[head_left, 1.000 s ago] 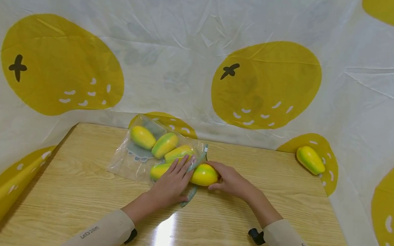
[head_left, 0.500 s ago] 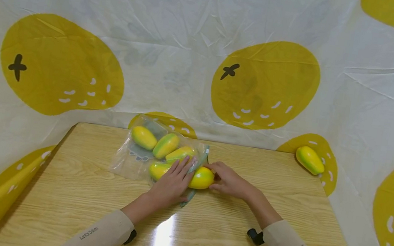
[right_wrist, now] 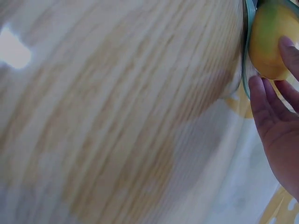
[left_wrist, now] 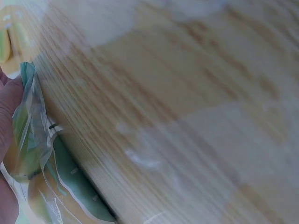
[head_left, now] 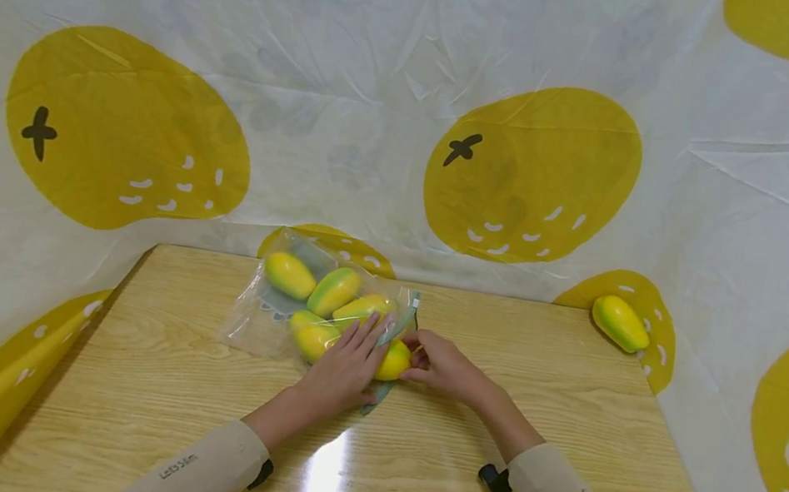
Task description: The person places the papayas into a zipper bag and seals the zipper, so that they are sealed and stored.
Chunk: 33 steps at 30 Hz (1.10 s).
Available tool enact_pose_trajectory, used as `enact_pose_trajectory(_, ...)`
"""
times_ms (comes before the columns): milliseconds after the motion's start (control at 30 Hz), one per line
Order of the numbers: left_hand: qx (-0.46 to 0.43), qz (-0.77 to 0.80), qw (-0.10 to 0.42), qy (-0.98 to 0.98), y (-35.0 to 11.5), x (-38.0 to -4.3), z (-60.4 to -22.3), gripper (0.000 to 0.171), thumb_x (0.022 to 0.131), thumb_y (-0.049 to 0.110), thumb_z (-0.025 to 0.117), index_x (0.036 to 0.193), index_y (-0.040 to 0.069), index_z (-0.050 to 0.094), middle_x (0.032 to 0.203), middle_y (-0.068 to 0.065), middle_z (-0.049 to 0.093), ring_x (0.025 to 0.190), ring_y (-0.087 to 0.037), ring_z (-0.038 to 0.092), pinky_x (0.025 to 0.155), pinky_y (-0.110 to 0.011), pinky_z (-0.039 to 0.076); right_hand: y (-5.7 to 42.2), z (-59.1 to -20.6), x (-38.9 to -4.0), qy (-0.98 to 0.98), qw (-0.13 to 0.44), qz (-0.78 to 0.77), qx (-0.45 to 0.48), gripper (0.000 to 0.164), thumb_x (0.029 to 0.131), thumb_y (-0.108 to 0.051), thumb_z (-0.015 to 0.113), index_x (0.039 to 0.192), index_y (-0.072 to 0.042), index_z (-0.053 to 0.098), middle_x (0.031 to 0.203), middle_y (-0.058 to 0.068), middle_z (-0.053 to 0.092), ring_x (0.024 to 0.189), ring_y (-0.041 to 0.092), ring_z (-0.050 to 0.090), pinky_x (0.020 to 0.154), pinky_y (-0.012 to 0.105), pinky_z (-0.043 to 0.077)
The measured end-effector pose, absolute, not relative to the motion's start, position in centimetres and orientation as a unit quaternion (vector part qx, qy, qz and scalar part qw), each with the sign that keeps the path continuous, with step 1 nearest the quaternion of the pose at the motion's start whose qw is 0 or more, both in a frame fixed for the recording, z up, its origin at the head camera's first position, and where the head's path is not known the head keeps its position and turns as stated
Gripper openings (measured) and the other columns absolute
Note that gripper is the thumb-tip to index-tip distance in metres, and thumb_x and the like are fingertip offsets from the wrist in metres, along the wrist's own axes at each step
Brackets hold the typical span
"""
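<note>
A clear zip bag (head_left: 246, 330) with a green-blue mouth strip lies on its side, holding several yellow-green mangoes (head_left: 289, 275). My left hand (head_left: 345, 361) rests on the bag near its mouth, fingers straight over the plastic. In the left wrist view its edge shows beside the bag's green strip (left_wrist: 28, 74). At the mouth, a mango (head_left: 393, 361) is partly inside the bag. My right hand (head_left: 449, 367) holds that mango's outer end between thumb and fingers. The right wrist view shows the fingertips on the mango (right_wrist: 271, 42) beside the bag's rim.
Another mango (head_left: 621, 323) lies at the table's far right corner. The wooden table (head_left: 483, 477) is bordered at the back and sides by a white cloth (head_left: 351, 122) printed with large yellow fruit. Dark straps sit at both wrists.
My right hand has moved left, pushing the mango further into the bag mouth. A mango inside has shifted slightly left. The left hand has stayed in place.
</note>
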<state>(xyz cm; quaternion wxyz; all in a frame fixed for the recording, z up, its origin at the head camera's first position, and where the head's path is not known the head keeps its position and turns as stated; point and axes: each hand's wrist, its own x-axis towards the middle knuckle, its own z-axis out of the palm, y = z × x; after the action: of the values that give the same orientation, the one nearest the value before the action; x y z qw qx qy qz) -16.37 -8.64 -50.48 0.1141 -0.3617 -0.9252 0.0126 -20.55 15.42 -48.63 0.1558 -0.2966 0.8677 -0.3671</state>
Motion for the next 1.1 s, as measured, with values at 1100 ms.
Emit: enact_pose_trajectory(1100, -0.354, 0.008, 0.109, -0.929, -8.7, -16.5, -51.1, 0.122, 0.077, 0.063, 0.082, 0.162, -0.002, 0.022, 0.172, -0.023, 0.004, 0.159, -0.04, 0.015, 0.128, -0.05, 0.023, 13.3, -50.0, -21.3, 0.915, 0.074, -0.351, -0.185, 0.039, 0.084, -0.023, 0.087, 0.106, -0.001, 0.063, 0.091, 0.005, 0.07, 0.079, 0.011, 0.063, 0.07, 0.024, 0.056)
